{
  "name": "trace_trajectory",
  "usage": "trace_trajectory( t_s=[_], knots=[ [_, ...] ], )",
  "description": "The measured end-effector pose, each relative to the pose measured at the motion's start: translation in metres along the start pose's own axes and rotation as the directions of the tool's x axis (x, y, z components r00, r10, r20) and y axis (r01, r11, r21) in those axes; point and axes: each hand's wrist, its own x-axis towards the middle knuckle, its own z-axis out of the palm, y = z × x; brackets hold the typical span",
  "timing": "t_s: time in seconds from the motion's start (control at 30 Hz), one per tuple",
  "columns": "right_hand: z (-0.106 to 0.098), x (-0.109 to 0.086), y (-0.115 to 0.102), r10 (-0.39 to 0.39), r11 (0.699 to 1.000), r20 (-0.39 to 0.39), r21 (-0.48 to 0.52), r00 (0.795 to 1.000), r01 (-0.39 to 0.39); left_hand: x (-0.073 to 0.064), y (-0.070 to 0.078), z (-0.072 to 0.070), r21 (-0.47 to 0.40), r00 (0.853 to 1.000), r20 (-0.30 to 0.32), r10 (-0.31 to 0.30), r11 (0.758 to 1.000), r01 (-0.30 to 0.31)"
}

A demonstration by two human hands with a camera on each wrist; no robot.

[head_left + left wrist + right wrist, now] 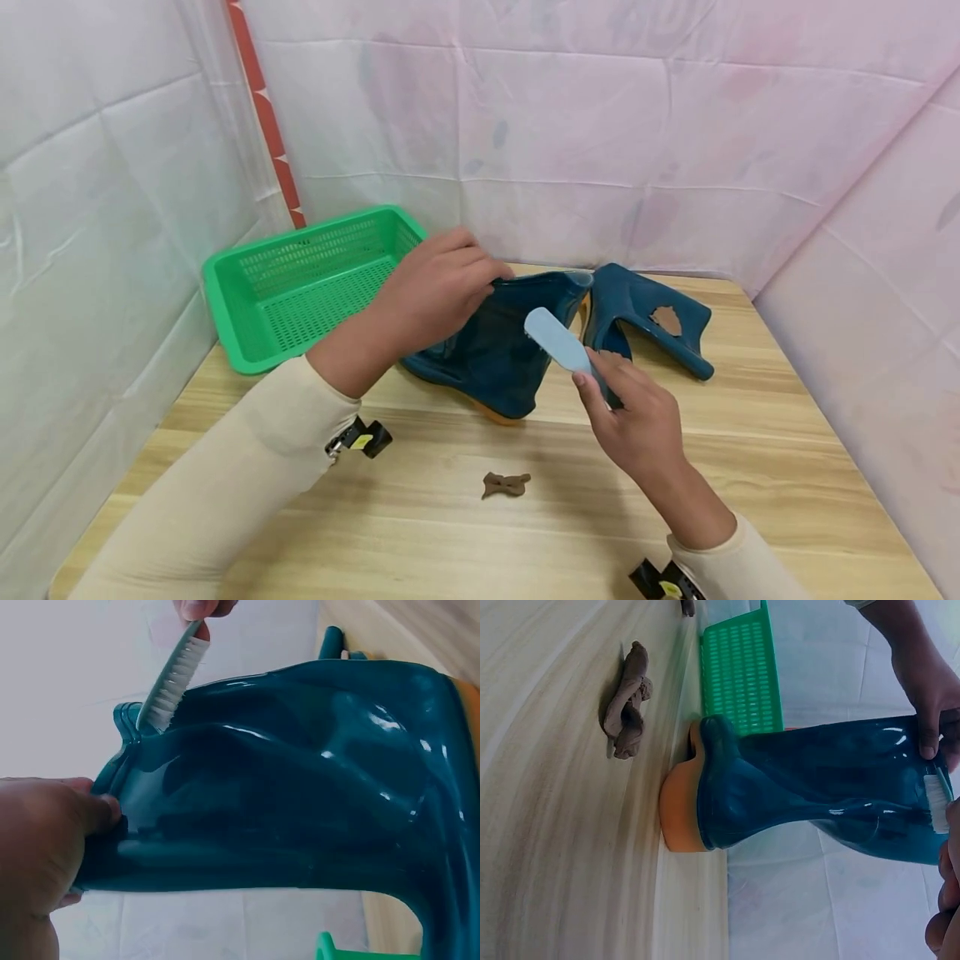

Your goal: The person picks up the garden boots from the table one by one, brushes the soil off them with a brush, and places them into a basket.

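A dark teal rain boot with an orange sole stands upright on the table. My left hand grips the rim of its shaft, the thumb showing against the rubber in the left wrist view. In my right hand is a light blue brush, held by its handle. Its white bristles face the upper shaft near the rim; whether they touch is hard to tell. Behind and to the right, a second teal boot lies on its side, with a brown patch on it.
A twisted brown clay-like lump lies on the wooden table in front of the boot. At the back left sits a green plastic basket with perforated walls. Pale cloth walls enclose the table's back and sides.
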Motion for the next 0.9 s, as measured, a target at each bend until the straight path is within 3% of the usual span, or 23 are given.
trace_trajectory(
  t_s=[0.13, 0.23, 0.3, 0.43, 0.5, 0.6, 0.73, 0.8, 0.9],
  knots=[
    [0.001, -0.003, -0.002, -0.029, 0.999, -0.052, 0.034, 0.998, 0.031, 0.005, 0.004, 0.002, 0.117, 1.000, 0.030, -0.003, 0.993, -0.001],
    [0.003, -0.003, -0.004, -0.096, 0.993, -0.155, 0.059, 0.983, 0.106, 0.007, 0.004, 0.005, 0.164, 0.999, 0.034, -0.008, 0.986, 0.002],
    [0.004, 0.000, -0.007, -0.141, 0.982, -0.264, 0.081, 0.954, 0.168, 0.007, 0.004, 0.005, 0.188, 1.000, 0.016, -0.017, 0.982, 0.014],
    [0.004, 0.006, -0.015, -0.192, 0.959, -0.448, 0.102, 0.873, 0.264, 0.006, 0.001, 0.004, 0.209, 0.997, -0.052, -0.065, 0.975, 0.074],
    [0.002, 0.008, -0.017, -0.196, 0.954, -0.482, 0.107, 0.854, 0.280, 0.006, -0.001, 0.003, 0.210, 0.992, -0.086, -0.097, 0.971, 0.114],
    [0.002, 0.009, -0.019, -0.201, 0.951, -0.484, 0.110, 0.851, 0.288, 0.006, -0.005, 0.000, 0.186, 0.982, -0.108, -0.152, 0.968, 0.170],
    [0.004, 0.008, -0.018, -0.198, 0.953, -0.482, 0.111, 0.854, 0.283, 0.008, -0.008, -0.006, 0.102, 0.978, -0.026, -0.205, 0.973, 0.207],
    [0.005, 0.007, -0.018, -0.195, 0.953, -0.482, 0.113, 0.854, 0.281, 0.009, -0.010, -0.010, 0.054, 0.973, 0.062, -0.222, 0.974, 0.219],
    [0.006, 0.006, -0.017, -0.192, 0.953, -0.479, 0.117, 0.856, 0.280, 0.010, -0.013, -0.014, -0.017, 0.953, 0.200, -0.229, 0.971, 0.237]
  ],
)
